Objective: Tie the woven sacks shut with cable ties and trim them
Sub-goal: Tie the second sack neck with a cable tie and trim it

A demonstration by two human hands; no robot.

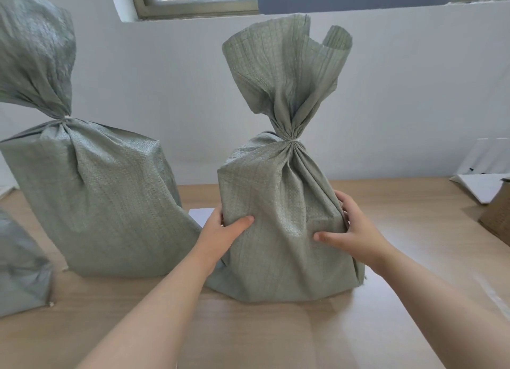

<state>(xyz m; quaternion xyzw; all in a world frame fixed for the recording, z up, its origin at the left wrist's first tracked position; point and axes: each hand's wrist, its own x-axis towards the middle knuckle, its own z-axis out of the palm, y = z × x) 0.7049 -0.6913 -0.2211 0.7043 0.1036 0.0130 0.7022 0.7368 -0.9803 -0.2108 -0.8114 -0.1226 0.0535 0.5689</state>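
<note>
Just left of the middle sack (pixel 278 225) stands another sack (pixel 110 203), the gap narrow; right of it the table (pixel 408 203) lies open.

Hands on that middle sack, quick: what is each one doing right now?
Left hand: grips the left side of the tied grey-green woven sack, thumb across its front.
Right hand: grips the same sack's right side, fingers curled round it.

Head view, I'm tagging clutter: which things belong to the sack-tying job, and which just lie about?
Job: held sack, cable tie, left sack, left hand, right hand.
Lying about: white paper, brown box.
</note>
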